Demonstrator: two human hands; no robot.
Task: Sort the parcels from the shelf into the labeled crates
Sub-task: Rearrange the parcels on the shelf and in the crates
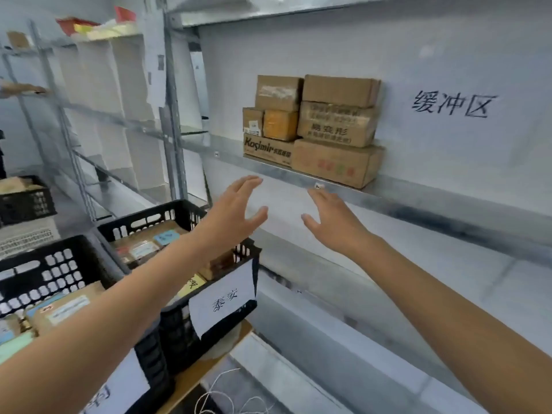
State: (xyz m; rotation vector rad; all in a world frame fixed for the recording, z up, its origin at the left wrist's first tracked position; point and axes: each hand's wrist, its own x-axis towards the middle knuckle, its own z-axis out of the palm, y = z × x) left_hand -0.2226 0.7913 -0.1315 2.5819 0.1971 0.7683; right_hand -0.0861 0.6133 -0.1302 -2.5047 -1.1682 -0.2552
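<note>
Several brown cardboard parcels are stacked on a metal shelf against a white wall. Both my hands are raised below the shelf edge with fingers spread and nothing in them. My left hand is under the stack's left side, my right hand under its middle. Neither touches a parcel. A black crate with a white label sits at lower left and holds several parcels. A second black crate to its left also holds parcels.
Handwritten characters mark the wall right of the stack. Metal shelving uprights stand left of the parcels. Another black crate sits at far left. White string lies below. A lower shelf runs under my arms.
</note>
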